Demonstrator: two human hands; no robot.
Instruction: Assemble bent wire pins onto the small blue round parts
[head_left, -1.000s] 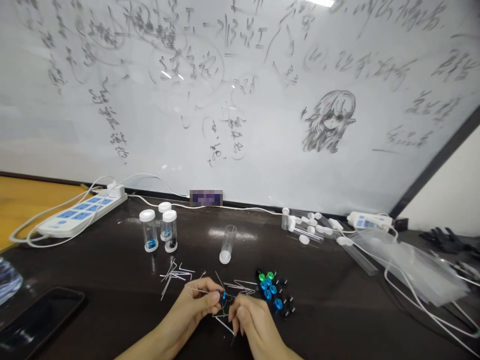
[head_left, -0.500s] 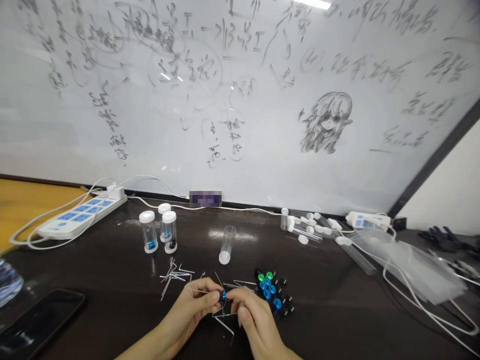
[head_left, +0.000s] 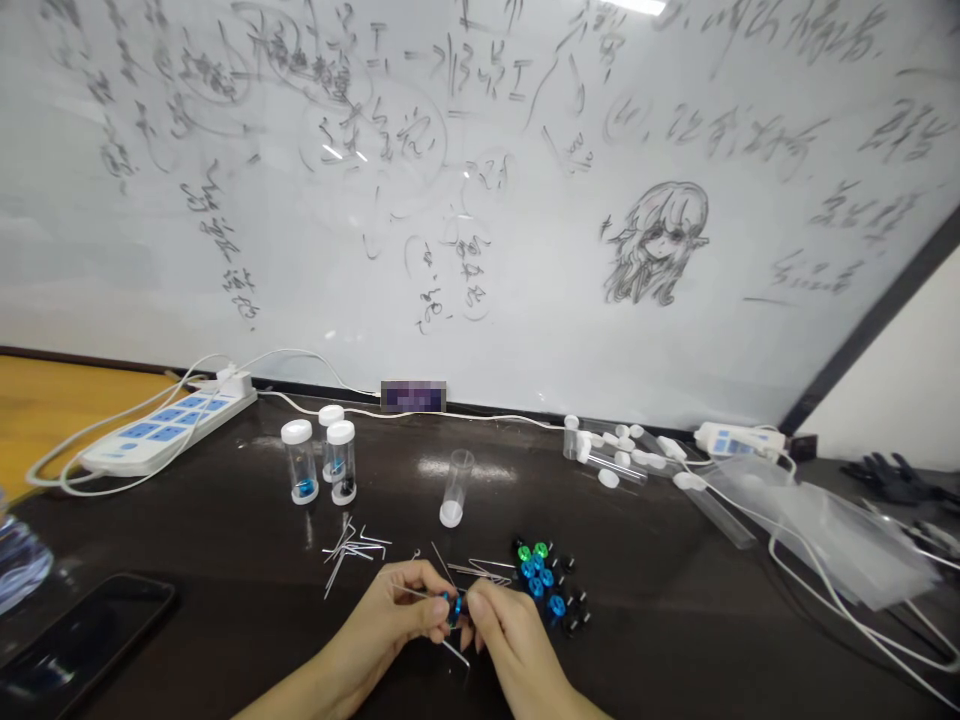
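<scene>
Between thumb and forefinger, my left hand (head_left: 394, 618) pinches a small blue metal part (head_left: 454, 606). A thin metal rod (head_left: 411, 591) also sticks out from that hand. Meeting it from the right, my right hand (head_left: 508, 628) is closed with its fingertips against the blue part's right side; what they hold is hidden. Below the hands lies a bent metal rod (head_left: 456, 653). More thin rods (head_left: 480, 571) rest just behind the fingers. Several blue wheel-shaped parts (head_left: 536, 587), green ones (head_left: 540, 550) and small black screw-like pieces (head_left: 576, 612) lie right of my right hand.
A clear tube (head_left: 457, 487) stands behind my hands. Capped tubes (head_left: 343, 463) stand left of it, behind L-shaped rods (head_left: 351, 548). A phone (head_left: 90, 640) lies at left, near a power strip (head_left: 161, 440). Loose caps (head_left: 608, 479), plastic bags (head_left: 832, 530) and cables occupy the right.
My right hand has closed in against the blue part, its fingers now curled tighter. The blue part has shifted slightly right and down and is turned differently.
</scene>
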